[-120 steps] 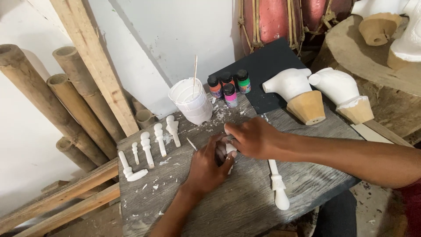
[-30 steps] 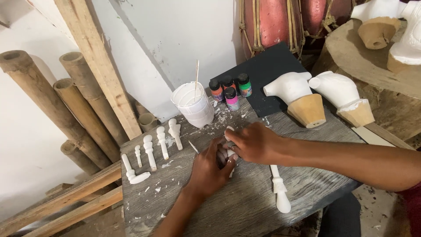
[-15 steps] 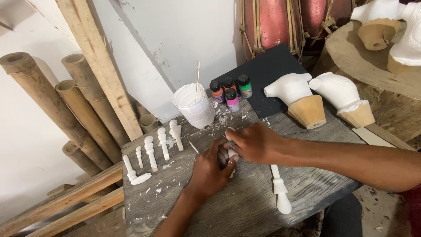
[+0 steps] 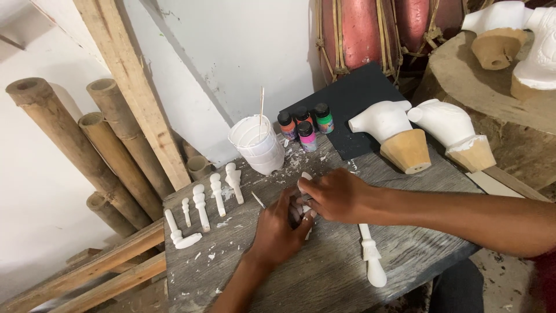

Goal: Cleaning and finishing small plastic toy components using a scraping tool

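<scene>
Gripping a small white carved piece [image 4: 303, 197] between them, both hands meet near the middle of the grey wooden counter [image 4: 324, 278]. The left hand [image 4: 278, 229] comes up from the near edge with its fingers curled around the lower part of the piece, while the right hand [image 4: 335, 196] reaches in from the right and closes over its top, so only a sliver of white shows between the fingers. Just to the right of the hands a long white spindle [image 4: 370, 258] lies flat on the counter, pointing towards the near edge. To the left, a row of white turned pegs [image 4: 202, 206] lies side by side, with white chips scattered around them. Behind the hands stands a stack of white plastic cups [image 4: 258, 148] with a thin stick [image 4: 261, 110] standing in it, and just beside it four small paint bottles [image 4: 306, 126] with coloured labels. Two white carved shapes on tan cone bases [image 4: 405, 139] rest at the far right of the counter, partly on a dark sheet [image 4: 353, 98]. Bamboo poles [image 4: 75, 145] lean against the wall at the left.
</scene>
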